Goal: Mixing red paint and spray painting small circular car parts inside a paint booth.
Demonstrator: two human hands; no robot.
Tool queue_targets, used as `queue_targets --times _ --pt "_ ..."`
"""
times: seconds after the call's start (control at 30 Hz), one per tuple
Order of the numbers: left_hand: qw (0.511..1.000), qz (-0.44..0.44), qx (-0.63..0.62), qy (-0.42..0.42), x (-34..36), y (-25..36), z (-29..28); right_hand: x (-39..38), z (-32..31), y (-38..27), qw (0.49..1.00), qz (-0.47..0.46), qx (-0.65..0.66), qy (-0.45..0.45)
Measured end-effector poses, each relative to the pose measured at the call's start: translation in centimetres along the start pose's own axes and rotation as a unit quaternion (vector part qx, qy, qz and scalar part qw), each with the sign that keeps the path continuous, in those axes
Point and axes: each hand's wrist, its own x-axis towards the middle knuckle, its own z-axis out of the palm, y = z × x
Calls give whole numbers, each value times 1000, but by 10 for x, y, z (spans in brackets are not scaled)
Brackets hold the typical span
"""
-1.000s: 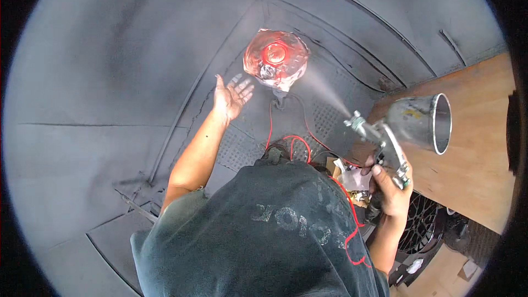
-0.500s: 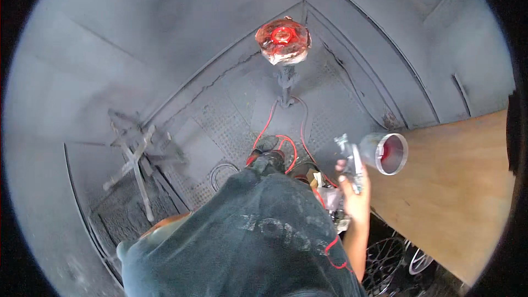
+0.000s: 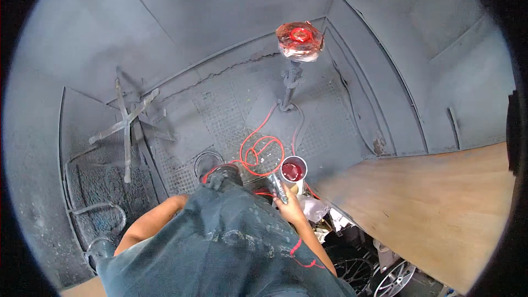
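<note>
My right hand (image 3: 289, 207) is wrapped round the handle of a silver spray gun (image 3: 279, 188), low in front of me on the right. Attached to the gun, an open cup (image 3: 293, 170) shows dark red liquid inside. Of my left arm (image 3: 151, 221) only the bent part shows; its hand is hidden behind my dark shirt. Farther ahead, a round piece (image 3: 300, 42) with a glossy red centre and wrapped, crumpled edges rests on a grey-coated stand (image 3: 290, 85). It is well apart from the gun.
A red hose (image 3: 263, 171) loops on the floor by my feet. A star-shaped metal stand (image 3: 128, 121) is at the left. At the right lies a wooden board (image 3: 396, 198), with wheel rims (image 3: 397, 279) below it. Grey walls meet beyond the round piece.
My right hand has brought the spray gun left and closer to my body, turning the cup's opening into fuller view. The whole view has shifted, and more of my left arm shows.
</note>
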Motion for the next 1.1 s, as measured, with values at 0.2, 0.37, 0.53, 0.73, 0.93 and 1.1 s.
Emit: queue_targets --times 0.2,0.37,0.53,0.73,0.93,1.1 --pt "998 18 28 51 -42 33 -26 -4 12 -16 993 -35 -105 -50" --pt "854 306 -361 215 -61 62 6 -3 41 -28 986 -7 -131 -100" --pt "786 468 -402 37 -59 3 88 -7 113 -45 966 -65 -238 -79" --pt "768 369 -522 -33 -111 -103 196 -43 224 -72 945 -134 -255 -158" --pt "750 467 -464 67 -122 -157 289 -90 312 -88 887 -226 -278 -291" --pt "713 547 -400 181 -78 -183 354 -110 337 -95 837 -264 -305 -369"
